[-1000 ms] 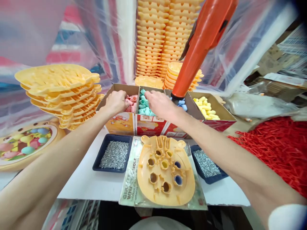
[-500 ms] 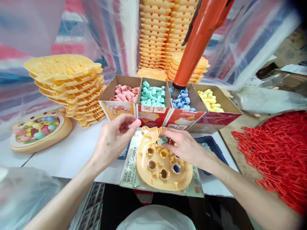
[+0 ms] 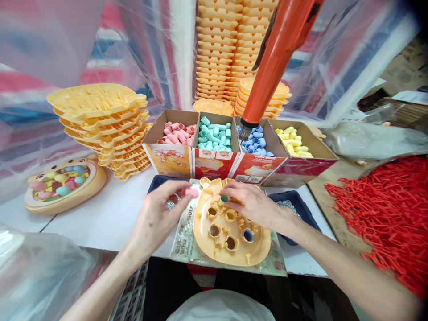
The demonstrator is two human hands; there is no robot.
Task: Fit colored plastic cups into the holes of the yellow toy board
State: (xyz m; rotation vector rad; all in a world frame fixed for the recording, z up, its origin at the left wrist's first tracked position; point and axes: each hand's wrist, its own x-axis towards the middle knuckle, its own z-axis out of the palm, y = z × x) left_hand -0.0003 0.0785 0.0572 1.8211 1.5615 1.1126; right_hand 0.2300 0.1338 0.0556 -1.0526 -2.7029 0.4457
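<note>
pressing green tube (image 3: 224,198) into yellow shell (image 3: 234,238), right hand (image 3: 251,204)

Bright, even light; perhaps slight blur, warped edges.

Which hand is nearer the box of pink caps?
Left. The left hand sits just below the box of pink caps; the right hand is over the yellow tray, further right.

Toy assembly workshop: stacked yellow shells (image 3: 100,117), part boxes (image 3: 214,151).
</note>
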